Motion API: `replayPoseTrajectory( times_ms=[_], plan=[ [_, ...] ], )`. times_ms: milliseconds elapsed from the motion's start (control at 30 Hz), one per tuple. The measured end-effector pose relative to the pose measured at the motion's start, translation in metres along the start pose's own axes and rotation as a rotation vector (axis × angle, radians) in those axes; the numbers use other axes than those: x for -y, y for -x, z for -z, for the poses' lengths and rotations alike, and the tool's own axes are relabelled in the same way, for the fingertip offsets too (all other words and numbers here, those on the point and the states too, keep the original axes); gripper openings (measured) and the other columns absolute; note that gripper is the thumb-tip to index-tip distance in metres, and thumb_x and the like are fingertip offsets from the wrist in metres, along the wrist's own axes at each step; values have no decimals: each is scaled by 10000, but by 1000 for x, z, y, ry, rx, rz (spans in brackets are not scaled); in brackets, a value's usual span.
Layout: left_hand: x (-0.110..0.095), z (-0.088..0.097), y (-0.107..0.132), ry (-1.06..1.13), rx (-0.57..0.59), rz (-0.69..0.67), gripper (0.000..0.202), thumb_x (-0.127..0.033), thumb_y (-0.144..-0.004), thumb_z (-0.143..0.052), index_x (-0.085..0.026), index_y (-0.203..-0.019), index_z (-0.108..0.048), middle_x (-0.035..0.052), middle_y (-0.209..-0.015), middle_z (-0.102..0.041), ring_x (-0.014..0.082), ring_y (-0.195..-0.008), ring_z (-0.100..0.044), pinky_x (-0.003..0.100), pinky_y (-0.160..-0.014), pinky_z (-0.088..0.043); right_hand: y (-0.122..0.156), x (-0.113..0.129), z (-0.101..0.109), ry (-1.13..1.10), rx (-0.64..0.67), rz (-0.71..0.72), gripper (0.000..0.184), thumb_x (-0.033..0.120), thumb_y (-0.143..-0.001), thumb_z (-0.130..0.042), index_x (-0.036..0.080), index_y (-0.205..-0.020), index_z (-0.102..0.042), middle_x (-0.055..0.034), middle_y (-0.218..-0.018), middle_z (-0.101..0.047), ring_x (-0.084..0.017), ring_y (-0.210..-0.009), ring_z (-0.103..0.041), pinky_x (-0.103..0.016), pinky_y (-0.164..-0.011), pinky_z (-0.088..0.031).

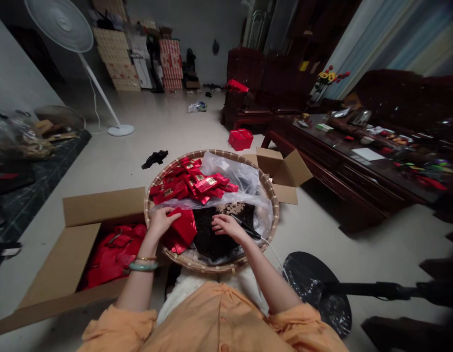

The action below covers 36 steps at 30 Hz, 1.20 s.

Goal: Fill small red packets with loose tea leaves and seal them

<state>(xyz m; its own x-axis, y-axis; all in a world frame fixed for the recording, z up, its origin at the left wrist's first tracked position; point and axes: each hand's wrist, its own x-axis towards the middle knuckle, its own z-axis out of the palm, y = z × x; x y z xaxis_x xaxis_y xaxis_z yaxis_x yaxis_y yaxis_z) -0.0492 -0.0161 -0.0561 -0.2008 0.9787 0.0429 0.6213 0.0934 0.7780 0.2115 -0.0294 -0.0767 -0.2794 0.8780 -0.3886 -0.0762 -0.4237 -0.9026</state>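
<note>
A round woven basket (pixel 276 205) rests in front of me, lined with clear plastic (pixel 244 178). My left hand (pixel 163 224) is closed at the basket's left side, thumb and fingers pinching a red packet (pixel 180 227) at the top of a stack. Over a heap of dark loose leaves (pixel 208 234), which look like tea, hovers my right hand (pixel 228 227), fingers slightly curled and apart. A black-handled tool (pixel 250 229) with a white cord lies partly under the right wrist. Small red pouches (pixel 197 181) with gold labels are piled at the back of the basket.
An open cardboard box (pixel 61 259) with red packets stands left of the basket; another open box (pixel 285 171) is behind right. Nearby are a plastic-wrapped black round base (pixel 318 293), a wooden table (pixel 322 156), a red box (pixel 241 139) and a white fan (pixel 120 130).
</note>
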Motion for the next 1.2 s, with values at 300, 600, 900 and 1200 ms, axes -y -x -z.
replayPoseTrajectory(
  times_ms=[300,600,900,1200],
  plan=[
    [-45,-40,31,497,276,8,349,-344,-588,-723,-152,-857,-609,20,-726,-675,187,-680,-645,276,-607,-518,-3,-4,4,164,-242,384,343,277,-730,-602,173,-1056,-583,-68,-944,-662,-188,-792,-628,-339,-687,-549],
    [-51,-79,51,478,420,-48,323,-275,-613,-713,-153,-912,-709,71,-899,-723,256,-815,-673,380,-796,-516,19,-3,1,753,-483,904,454,170,-868,-422,183,-1322,-437,-142,-1223,-534,-223,-1157,-494,-387,-993,-401],
    [-51,-91,59,611,317,107,275,-192,-599,-719,-135,-867,-702,83,-866,-726,237,-779,-676,358,-760,-525,22,-3,8,976,-641,1034,208,212,-861,-492,198,-1005,-642,-119,-1044,-540,-233,-1007,-483,-398,-852,-443],
    [-54,-78,55,260,232,-141,250,-237,-682,-656,-247,-922,-724,69,-963,-709,277,-860,-658,377,-848,-462,25,12,2,1120,-603,981,170,207,-864,-479,170,-853,-645,-109,-927,-502,-217,-869,-441,-347,-741,-433]
  ],
)
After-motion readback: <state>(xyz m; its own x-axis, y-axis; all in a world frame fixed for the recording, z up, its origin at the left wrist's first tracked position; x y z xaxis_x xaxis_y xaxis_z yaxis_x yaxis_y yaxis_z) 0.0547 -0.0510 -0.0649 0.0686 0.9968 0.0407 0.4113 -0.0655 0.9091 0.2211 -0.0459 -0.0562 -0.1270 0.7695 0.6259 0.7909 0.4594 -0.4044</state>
